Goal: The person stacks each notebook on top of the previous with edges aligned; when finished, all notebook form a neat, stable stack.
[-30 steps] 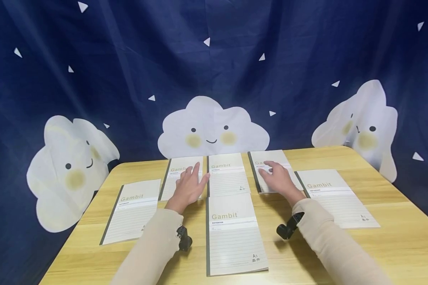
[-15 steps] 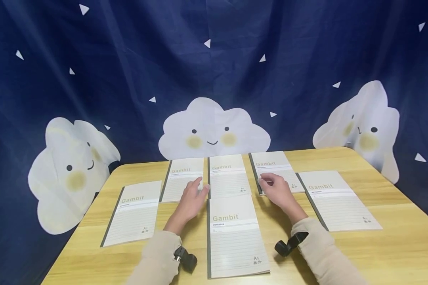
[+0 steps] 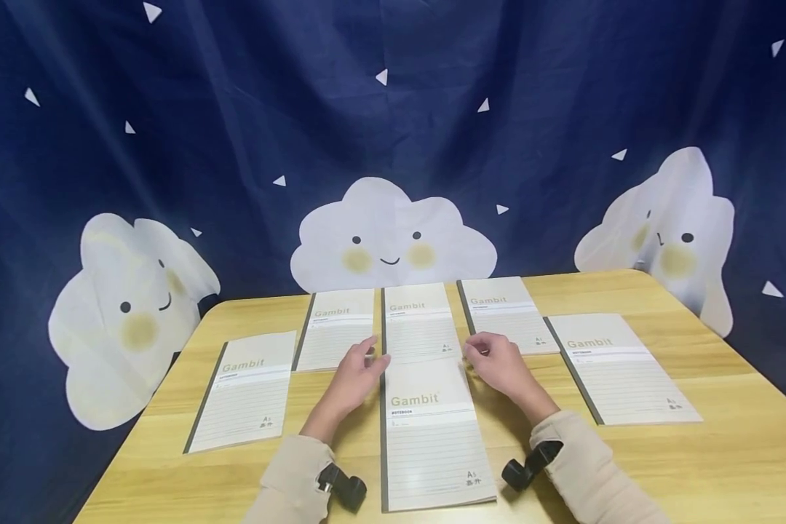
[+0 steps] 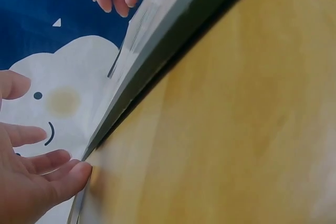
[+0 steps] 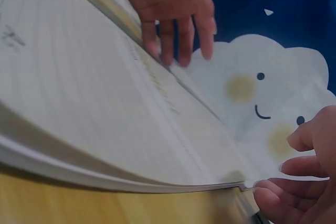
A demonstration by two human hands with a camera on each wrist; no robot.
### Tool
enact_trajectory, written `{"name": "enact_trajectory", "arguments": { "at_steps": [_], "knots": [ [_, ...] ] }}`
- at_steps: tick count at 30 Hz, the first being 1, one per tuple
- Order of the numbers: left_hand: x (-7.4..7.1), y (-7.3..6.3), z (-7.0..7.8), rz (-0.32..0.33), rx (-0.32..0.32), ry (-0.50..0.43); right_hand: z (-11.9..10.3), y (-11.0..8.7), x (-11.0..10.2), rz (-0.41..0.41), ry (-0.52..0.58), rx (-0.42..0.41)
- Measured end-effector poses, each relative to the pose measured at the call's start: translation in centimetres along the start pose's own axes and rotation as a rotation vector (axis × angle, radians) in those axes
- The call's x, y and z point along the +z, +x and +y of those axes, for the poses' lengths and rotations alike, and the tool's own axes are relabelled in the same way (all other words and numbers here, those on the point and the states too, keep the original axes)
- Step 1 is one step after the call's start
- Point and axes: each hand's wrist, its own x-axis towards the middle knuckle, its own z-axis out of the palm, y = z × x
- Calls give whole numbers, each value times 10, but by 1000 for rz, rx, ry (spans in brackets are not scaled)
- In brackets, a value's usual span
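Two Gambit notebooks lie in line at the middle of the table: a front notebook (image 3: pixel 435 455) and a back notebook (image 3: pixel 415 331), meeting end to end. My left hand (image 3: pixel 355 375) is at their left side, fingers spread and loosely bent. In the left wrist view its thumb (image 4: pixel 73 179) comes right at the dark spine (image 4: pixel 152 56). On the opposite side, my right hand (image 3: pixel 503 370) has bent fingers close to the front notebook's top right corner. The right wrist view shows its fingertips (image 5: pixel 268 195) beside that corner, with nothing gripped between them.
More Gambit notebooks surround the pair: a left notebook (image 3: pixel 245 393), a back left one (image 3: pixel 334 327), a back right one (image 3: pixel 504 313) and a right one (image 3: pixel 622 371). The wooden table (image 3: pixel 727 444) ends at a blue cloud-patterned curtain (image 3: pixel 537 131).
Both hands have drawn back toward the body, off the back left and back right notebooks. The right hand has also moved left to the middle pair. The notebooks lie as before.
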Motion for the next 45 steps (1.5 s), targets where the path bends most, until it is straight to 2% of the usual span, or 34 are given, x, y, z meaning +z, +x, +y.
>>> {"name": "enact_trajectory", "arguments": {
  "at_steps": [7,12,31,41,45],
  "knots": [
    [4,-5,-1,-8,-25,-49,-1,-7,6,-53,-18,13],
    [6,-7,-3,-22,-43,-74,-3,-8,10,-55,4,39],
    [5,-7,-12,64,-118,-340,-4,-10,9,-70,119,69],
    [4,-8,-13,46,-141,-393,-2,-9,8,-69,139,45],
    [4,-7,-11,11,-147,-458,-3,-9,7,-60,123,46]
  ]
}}
